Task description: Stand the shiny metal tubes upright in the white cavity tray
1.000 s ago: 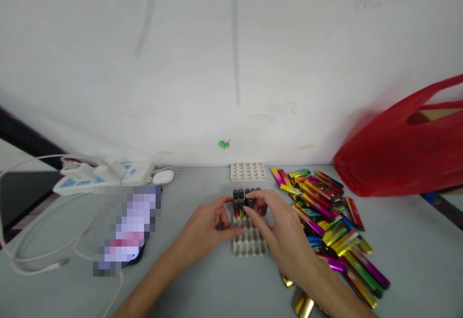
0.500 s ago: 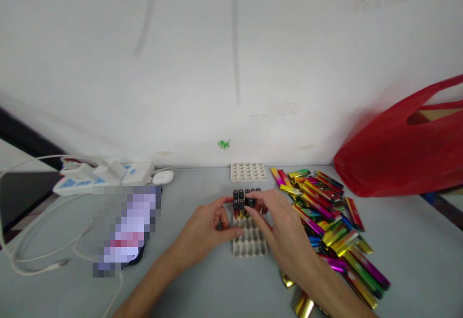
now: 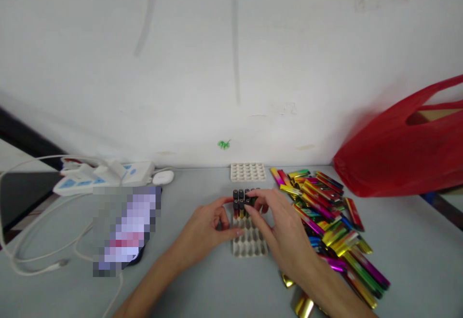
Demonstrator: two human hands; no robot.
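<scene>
A pale moulded tray (image 3: pixel 249 248) with rows of round pockets lies in front of me. Several shiny coloured sticks with black ends (image 3: pixel 236 204) stand upright in its far rows, each end showing a small hole. My left hand (image 3: pixel 206 231) grips the tray's left side, its thumb over the pockets and its index fingertip against the leftmost stick. Between thumb and fingers, my right hand (image 3: pixel 277 226) pinches a black-ended stick (image 3: pixel 248 202) in the nearer filled row. That hand hides part of the rows to the right.
To the right lies a loose pile of metallic coloured sticks (image 3: pixel 318 202). A second pocketed tray (image 3: pixel 248 172) sits by the wall. A red bag (image 3: pixel 405 149) stands at far right. On the left are a power strip (image 3: pixel 108 178), white cables, a white case (image 3: pixel 163 177) and a blurred phone (image 3: pixel 130 226).
My right hand has shifted the pinched stick slightly left, and it now stands beside the others in the nearer row. My left hand has stayed in place.
</scene>
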